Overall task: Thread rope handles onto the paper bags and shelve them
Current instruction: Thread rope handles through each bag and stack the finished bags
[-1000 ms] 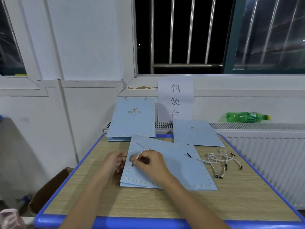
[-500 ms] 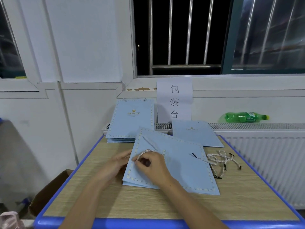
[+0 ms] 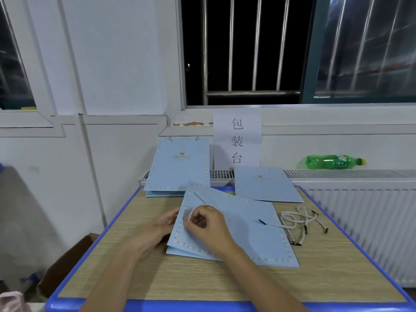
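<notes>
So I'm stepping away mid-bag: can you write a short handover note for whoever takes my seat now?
Right hand pinches a rope looped over the bag on the table.
Left hand holds that bag's left edge.
Spare ropes lie right of the bag.
Stack leans at the back left; its top bag shows handles, apparently done.
Another bag lies back right.
Left: finish threading this bag, do the rest, shelve.

One head-worn camera looks forward and down. It sits close above the table (image 3: 202,280), facing the far window (image 3: 247,52).
</notes>
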Tool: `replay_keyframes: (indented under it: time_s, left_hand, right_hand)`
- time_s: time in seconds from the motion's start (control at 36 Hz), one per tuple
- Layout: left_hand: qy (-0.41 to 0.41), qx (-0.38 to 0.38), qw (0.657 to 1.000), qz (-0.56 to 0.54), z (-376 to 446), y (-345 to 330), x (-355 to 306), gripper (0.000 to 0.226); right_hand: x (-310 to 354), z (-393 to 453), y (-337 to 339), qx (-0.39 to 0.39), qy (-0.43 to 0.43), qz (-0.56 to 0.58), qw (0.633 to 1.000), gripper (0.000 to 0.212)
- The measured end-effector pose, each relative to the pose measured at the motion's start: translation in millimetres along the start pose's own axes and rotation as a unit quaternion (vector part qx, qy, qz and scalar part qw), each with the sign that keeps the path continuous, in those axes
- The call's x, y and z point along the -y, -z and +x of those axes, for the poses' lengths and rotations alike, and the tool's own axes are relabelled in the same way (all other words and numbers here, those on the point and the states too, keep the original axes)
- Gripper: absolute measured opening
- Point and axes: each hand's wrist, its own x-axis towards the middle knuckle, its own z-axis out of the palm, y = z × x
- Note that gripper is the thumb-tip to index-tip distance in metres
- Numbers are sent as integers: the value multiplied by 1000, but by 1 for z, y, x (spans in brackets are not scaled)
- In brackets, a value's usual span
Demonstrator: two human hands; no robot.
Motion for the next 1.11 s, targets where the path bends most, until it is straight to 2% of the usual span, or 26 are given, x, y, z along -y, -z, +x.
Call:
replay_keyframes:
  time_s: [0.08,0.19,0.36,0.47,0.61,0.72,0.78,0.89,1.0,1.11]
  left_hand:
    - [6,-6,1000,0,2,3,2,76]
    - [5,-28,999,17,5,2,5,43]
    - [-19,-50,997,55,4,-4,4,32]
    - [-36,-61,991,112,3,-3,6,36]
    - [-53,-58,982,169,3,2,11,39]
    - [-63,-56,979,186,0,1,8,41]
    - [-68,-61,974,207,-1,0,7,51]
    - [-72,-102,956,265,1,4,11,62]
    - [-72,-152,940,297,4,1,13,42]
    - [-57,-201,939,274,11,-2,18,34]
  right_hand:
    - [0,0,1,2,-9,8,1000,11]
    - [-1,0,2,11,-23,5,1000,10]
    - [-4,-1,0,23,-41,-5,999,7]
    - [-7,0,-1,15,-42,-14,999,10]
    - [-8,0,-1,16,-56,-8,998,27]
    - [-9,1,0,13,-57,-6,998,29]
    - [-9,0,0,19,-55,-7,998,29]
    - [-9,1,0,32,-49,-16,998,23]
    - [-10,0,-2,44,-38,-20,998,16]
    - [-12,2,-1,29,-41,-7,999,27]
